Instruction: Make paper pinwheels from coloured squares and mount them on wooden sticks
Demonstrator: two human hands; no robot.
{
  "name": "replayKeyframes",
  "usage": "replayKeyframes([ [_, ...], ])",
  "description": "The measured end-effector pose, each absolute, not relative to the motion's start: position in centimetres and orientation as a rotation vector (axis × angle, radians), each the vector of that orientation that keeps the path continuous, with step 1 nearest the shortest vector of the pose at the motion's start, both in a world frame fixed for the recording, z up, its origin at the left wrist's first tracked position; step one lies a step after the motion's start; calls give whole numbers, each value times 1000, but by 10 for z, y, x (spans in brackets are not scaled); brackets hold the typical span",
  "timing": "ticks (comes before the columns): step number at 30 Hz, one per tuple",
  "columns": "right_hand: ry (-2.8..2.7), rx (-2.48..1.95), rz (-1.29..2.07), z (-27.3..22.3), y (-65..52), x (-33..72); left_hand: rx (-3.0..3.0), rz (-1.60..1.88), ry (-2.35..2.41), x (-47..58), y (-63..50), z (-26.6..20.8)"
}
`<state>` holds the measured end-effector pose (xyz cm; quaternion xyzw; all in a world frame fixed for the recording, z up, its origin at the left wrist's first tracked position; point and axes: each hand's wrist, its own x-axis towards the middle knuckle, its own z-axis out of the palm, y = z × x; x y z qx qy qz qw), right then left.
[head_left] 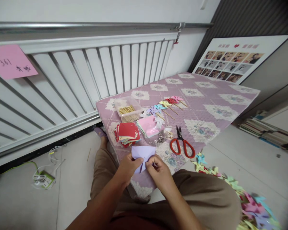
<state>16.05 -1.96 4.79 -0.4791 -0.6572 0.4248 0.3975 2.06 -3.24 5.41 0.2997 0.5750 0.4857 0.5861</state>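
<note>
Between both hands, just over the table's near corner, is a lavender paper square with slits cut into it and its lower flaps bent. My left hand pinches its left side, thumb on top near the middle. On the right, my right hand grips the paper between thumb and fingers close to the centre. Orange-handled scissors lie slightly open to the right of the hands. Beyond them sit a stack of red and other coloured paper and a stack topped with pink paper.
A clear plastic box holds thin wooden sticks. Finished paper pinwheels on sticks lie in a row. Small metal pieces and a small round container are nearby. Many pinwheels lie on the floor at right; a power strip at left.
</note>
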Motion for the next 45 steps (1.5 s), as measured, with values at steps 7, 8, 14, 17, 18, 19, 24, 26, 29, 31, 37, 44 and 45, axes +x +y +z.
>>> replayKeyframes([
  [7,-1700,-1217,1035,50,-19,160,712,1135,1378,21,-33,57],
  [8,-1707,-1222,1033,50,-19,160,719,1135,1378,21,-33,57],
  [14,-1699,-1225,1019,49,-18,159,803,1110,1412,19,-34,51],
  [17,-1692,-1230,1015,49,-18,159,832,1113,1407,18,-34,51],
  [18,-1693,-1232,1015,49,-19,159,842,1114,1409,18,-34,51],
  [19,-1696,-1234,1014,49,-19,159,850,1111,1416,18,-35,51],
  [24,-1718,-1235,1018,49,-19,160,873,1093,1460,18,-35,50],
  [26,-1720,-1235,1022,49,-20,159,884,1090,1459,18,-35,50],
  [29,-1706,-1225,1034,47,-21,159,904,1092,1470,18,-35,50],
  [31,-1656,-1215,1088,46,-22,159,916,1100,1477,17,-35,51],
  [37,-1017,-1130,1345,46,-18,162,882,1068,1422,13,-36,54],
  [44,-851,-989,1895,45,-18,165,947,1018,1337,8,-34,63],
  [45,-861,-1011,1896,44,-19,165,969,1004,1328,7,-34,65],
])
